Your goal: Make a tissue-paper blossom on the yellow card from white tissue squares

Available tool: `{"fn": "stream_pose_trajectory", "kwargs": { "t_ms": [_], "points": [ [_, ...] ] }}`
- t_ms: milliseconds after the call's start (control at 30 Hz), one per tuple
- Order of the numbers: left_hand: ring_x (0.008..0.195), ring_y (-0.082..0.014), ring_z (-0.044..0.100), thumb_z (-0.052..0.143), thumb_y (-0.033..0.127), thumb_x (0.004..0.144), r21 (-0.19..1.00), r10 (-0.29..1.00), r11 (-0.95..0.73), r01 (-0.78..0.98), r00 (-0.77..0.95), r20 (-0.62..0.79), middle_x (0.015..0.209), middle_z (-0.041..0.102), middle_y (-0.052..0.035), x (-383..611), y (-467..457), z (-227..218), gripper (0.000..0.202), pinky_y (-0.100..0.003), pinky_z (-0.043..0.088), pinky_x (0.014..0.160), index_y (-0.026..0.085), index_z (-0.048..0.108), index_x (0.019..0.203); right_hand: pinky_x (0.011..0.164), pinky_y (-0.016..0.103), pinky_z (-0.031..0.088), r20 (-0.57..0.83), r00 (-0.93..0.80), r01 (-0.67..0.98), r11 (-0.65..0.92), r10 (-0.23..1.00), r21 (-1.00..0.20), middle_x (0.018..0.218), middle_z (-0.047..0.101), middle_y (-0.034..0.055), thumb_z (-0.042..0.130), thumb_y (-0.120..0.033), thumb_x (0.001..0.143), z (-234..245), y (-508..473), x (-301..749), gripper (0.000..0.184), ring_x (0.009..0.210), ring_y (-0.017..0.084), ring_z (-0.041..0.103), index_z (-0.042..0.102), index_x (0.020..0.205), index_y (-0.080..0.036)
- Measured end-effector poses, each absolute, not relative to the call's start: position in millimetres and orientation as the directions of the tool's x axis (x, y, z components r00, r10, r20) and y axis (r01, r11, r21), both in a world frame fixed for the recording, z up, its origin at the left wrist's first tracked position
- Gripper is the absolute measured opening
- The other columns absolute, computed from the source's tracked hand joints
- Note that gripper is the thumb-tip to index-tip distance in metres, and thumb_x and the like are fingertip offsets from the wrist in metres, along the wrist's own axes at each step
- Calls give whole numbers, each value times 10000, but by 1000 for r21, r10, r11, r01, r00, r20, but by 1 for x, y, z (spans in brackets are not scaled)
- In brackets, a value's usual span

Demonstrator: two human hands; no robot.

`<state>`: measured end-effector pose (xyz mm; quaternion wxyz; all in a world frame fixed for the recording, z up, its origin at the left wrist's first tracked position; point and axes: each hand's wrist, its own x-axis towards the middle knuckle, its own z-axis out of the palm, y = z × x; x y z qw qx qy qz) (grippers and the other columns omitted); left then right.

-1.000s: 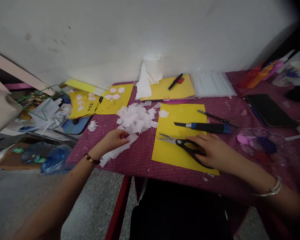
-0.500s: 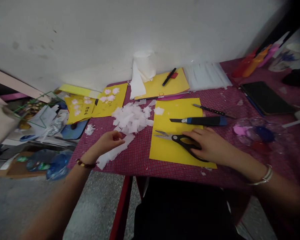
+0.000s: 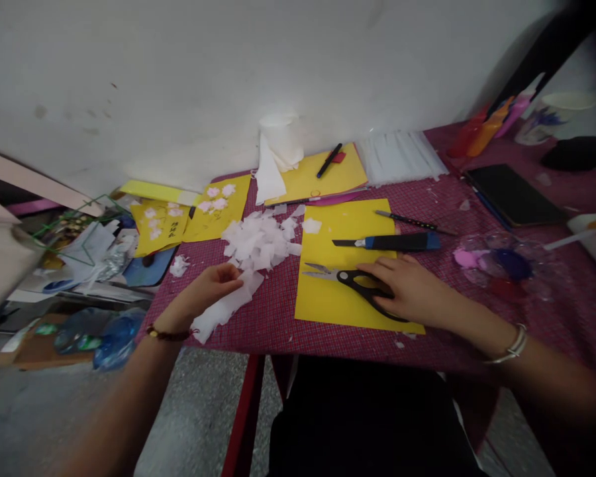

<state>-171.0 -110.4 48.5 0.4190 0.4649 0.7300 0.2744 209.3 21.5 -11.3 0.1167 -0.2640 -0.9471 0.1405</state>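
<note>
My left hand (image 3: 209, 291) hovers over a white tissue strip (image 3: 231, 306), with thumb and fingers curled together; what is between them, if anything, is hidden. Just beyond it lies a heap of torn white tissue pieces (image 3: 259, 238). My right hand (image 3: 407, 289) is closed on the black handles of the scissors (image 3: 345, 275). These lie on a yellow sheet (image 3: 322, 305) with their blades slightly apart, pointing left. Above the scissors, a blue-and-black utility knife (image 3: 397, 242) rests across the sheet with its blade out. A small white tissue piece (image 3: 312, 226) sits near the sheet's top left.
Yellow cards with pink tissue blossoms (image 3: 217, 199) lie at the back left. Along the wall stand a tissue roll (image 3: 283, 142) and a plastic-wrapped pack (image 3: 402, 156). To the right are a paint palette (image 3: 509, 265), a dark tablet (image 3: 516, 192) and paint bottles (image 3: 489, 129).
The view has shifted slightly, so the table's things appear a little lower or farther left. Both hands keep nearly the same places and poses; the scissors and knife stay put.
</note>
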Motion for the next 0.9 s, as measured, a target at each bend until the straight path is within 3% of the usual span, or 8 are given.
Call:
{"fn": "stream_pose_trajectory", "kwargs": {
  "t_ms": [100, 200, 367, 533, 700, 900],
  "points": [
    [584, -117, 550, 696, 347, 728, 887, 906, 408, 216, -212, -366, 696, 599, 19, -170, -117, 65, 228, -231, 407, 540, 201, 523, 750, 894, 436, 444, 174, -809, 464, 791, 562, -398, 1125, 656, 117, 567, -236, 791, -15, 22, 211, 502, 1021, 276, 616, 555, 1291, -196],
    [606, -117, 578, 728, 277, 700, 945, 937, 306, 117, -212, -277, 723, 608, 21, -165, -113, 72, 249, -237, 437, 571, 206, 550, 859, 946, 452, 451, 201, -781, 438, 749, 591, -498, 1224, 627, 107, 565, -214, 786, -14, 21, 210, 550, 1091, 269, 602, 517, 1334, -226],
    [593, -78, 501, 724, 217, 707, 979, 955, 78, 188, -297, -19, 712, 549, 54, -138, -88, 71, 558, -193, 382, 545, 230, 520, 1227, 1027, 443, 432, 136, -830, 292, 628, 541, -721, 1384, 532, 119, 601, -324, 834, 11, 18, 196, 607, 1238, 264, 531, 429, 1405, -213],
    [610, -101, 502, 692, 227, 727, 962, 862, -173, 213, -440, 252, 746, 523, 42, -108, -66, 58, 633, -214, 398, 542, 290, 461, 1313, 958, 425, 481, 48, -889, 205, 489, 455, -848, 1327, 572, 123, 617, -410, 839, 35, 23, 168, 592, 1179, 273, 566, 469, 1377, -212],
    [613, -99, 508, 695, 233, 712, 981, 868, -172, 89, -458, 193, 748, 518, 43, -104, -54, 42, 669, -219, 410, 567, 283, 446, 1330, 789, 345, 520, -3, -924, 170, 403, 383, -899, 1127, 647, 103, 608, -432, 855, 26, 34, 139, 572, 948, 220, 622, 486, 1353, -176],
    [588, -80, 499, 722, 224, 673, 996, 919, -84, -29, -389, 67, 749, 539, 49, -116, -47, 35, 735, -210, 378, 564, 217, 425, 1345, 737, 322, 503, -14, -919, 192, 415, 395, -889, 1063, 662, 62, 632, -378, 847, 16, 42, 117, 579, 871, 194, 605, 481, 1389, -239]
  ]
}}
